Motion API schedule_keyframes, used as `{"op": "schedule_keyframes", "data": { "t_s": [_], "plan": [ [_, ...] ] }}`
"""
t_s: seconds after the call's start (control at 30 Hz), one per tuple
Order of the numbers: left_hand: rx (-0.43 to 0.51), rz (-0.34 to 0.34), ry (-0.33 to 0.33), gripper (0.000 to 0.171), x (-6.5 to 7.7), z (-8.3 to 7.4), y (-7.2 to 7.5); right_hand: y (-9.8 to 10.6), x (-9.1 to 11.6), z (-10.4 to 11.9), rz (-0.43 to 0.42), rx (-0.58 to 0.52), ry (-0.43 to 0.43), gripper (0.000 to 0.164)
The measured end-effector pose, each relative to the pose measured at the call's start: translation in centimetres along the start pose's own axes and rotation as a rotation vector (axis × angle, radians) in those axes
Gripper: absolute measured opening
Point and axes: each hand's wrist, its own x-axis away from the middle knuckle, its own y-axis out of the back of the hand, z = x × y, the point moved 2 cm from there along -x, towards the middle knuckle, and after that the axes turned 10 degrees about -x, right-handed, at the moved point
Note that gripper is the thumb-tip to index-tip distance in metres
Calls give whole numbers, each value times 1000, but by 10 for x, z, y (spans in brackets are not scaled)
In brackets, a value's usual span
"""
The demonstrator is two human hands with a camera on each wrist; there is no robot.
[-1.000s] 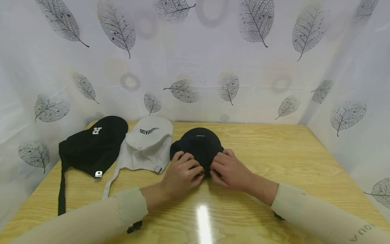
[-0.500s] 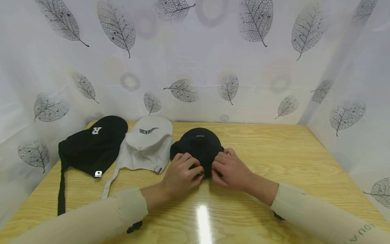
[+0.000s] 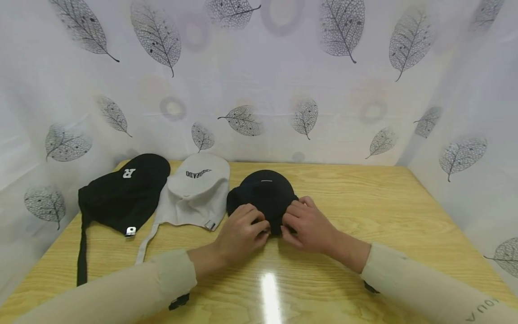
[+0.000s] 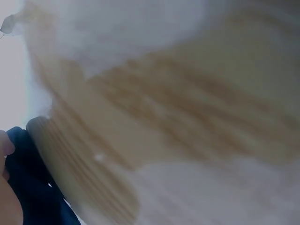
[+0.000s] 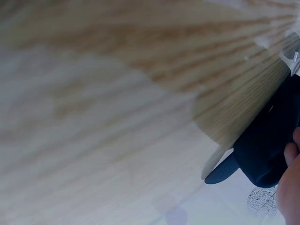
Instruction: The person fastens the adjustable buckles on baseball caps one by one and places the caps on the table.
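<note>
A black or dark navy cap with a small white line on its brim lies mid-table, its brim toward the back. My left hand pinches its near edge, fingers curled, thumb toward me. Close beside it, my right hand pinches the same edge a little to the right. What the fingertips hold there is partly hidden by the hands. In the left wrist view, the dark fabric shows beside a sliver of the hand. From the right wrist, the cap's brim sticks out near the fingers.
To the left lies a flattened black cap with a white R, its strap hanging toward the table's front. Between it and the dark cap sits a white cap with dark lettering. A leaf-print curtain surrounds the wooden table.
Both hands have shifted very slightly at the near edge of the cap, the right one a touch to the right. The caps stay in place.
</note>
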Motion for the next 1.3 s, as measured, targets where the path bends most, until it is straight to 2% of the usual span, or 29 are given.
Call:
{"op": "schedule_keyframes", "data": {
  "t_s": [0.13,0.2,0.27,0.33,0.43,0.53,0.67,0.73,1.07,1.3],
  "plan": [
    [11,13,23,8,0,1,0,-1,0,0,3,2,22,11],
    [8,21,27,9,0,1,0,-2,0,0,-9,-22,59,11],
    [6,26,29,9,1,0,0,-3,1,0,-18,-52,110,4],
    [1,29,31,10,1,0,0,-4,1,0,-20,-73,160,8],
    [-5,34,35,10,1,-1,0,-4,2,0,12,-79,193,15],
    [-8,36,42,10,1,-1,0,-3,2,1,53,-62,185,5],
    [10,33,52,10,1,-1,0,-3,1,3,82,-29,183,23],
    [23,29,56,10,1,-2,0,-3,0,3,82,-12,197,26],
    [73,19,72,10,1,-3,-1,-5,-1,4,36,80,290,25],
    [99,-4,81,12,0,-5,0,-5,-3,6,-47,129,326,20]
  ]
}}
